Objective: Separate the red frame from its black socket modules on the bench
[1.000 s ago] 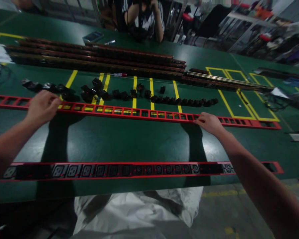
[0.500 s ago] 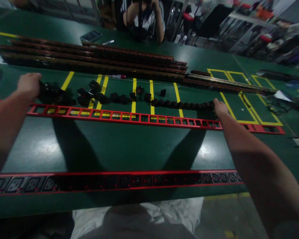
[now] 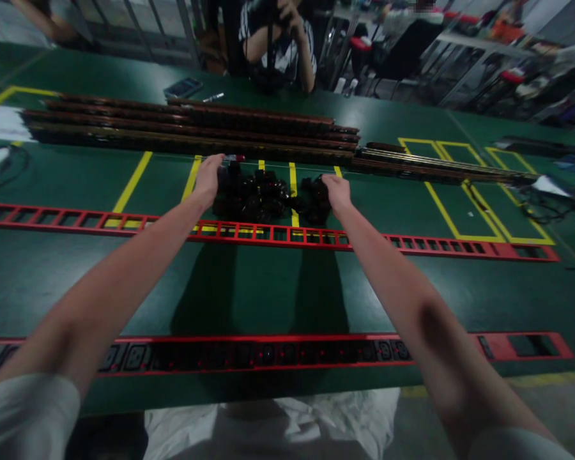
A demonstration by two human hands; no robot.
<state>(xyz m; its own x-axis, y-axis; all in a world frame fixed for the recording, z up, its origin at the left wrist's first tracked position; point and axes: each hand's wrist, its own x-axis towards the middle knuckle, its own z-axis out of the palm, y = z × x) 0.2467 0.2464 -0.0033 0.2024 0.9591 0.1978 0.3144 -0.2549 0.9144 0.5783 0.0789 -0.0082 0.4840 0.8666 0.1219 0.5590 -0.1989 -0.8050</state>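
A heap of small black socket modules [image 3: 259, 195] lies on the green table between my hands, blurred and dark. My left hand [image 3: 209, 177] is cupped against the heap's left end, its fingers partly hidden behind the pieces. On the other side, my right hand [image 3: 338, 191] bears on a smaller cluster of black modules [image 3: 315, 199], fingers extended along its outer edge. A narrow gap parts the two clusters. Just in front runs a long red slotted frame [image 3: 273, 235] with unfilled openings. Closer to me lies a second red strip [image 3: 498, 348], fitted with black sockets.
Long dark rails [image 3: 196, 131] are stacked behind the modules, with a red-handled screwdriver [image 3: 234, 158] beside them. Further back are a phone [image 3: 184, 87] and a pen [image 3: 214, 98]. A person [image 3: 278, 45] sits across the table. Cables [image 3: 539, 207] lie at the right.
Both hands have moved inward from the far ends of the scattered row. The black modules have been swept together into two close clusters near the middle.
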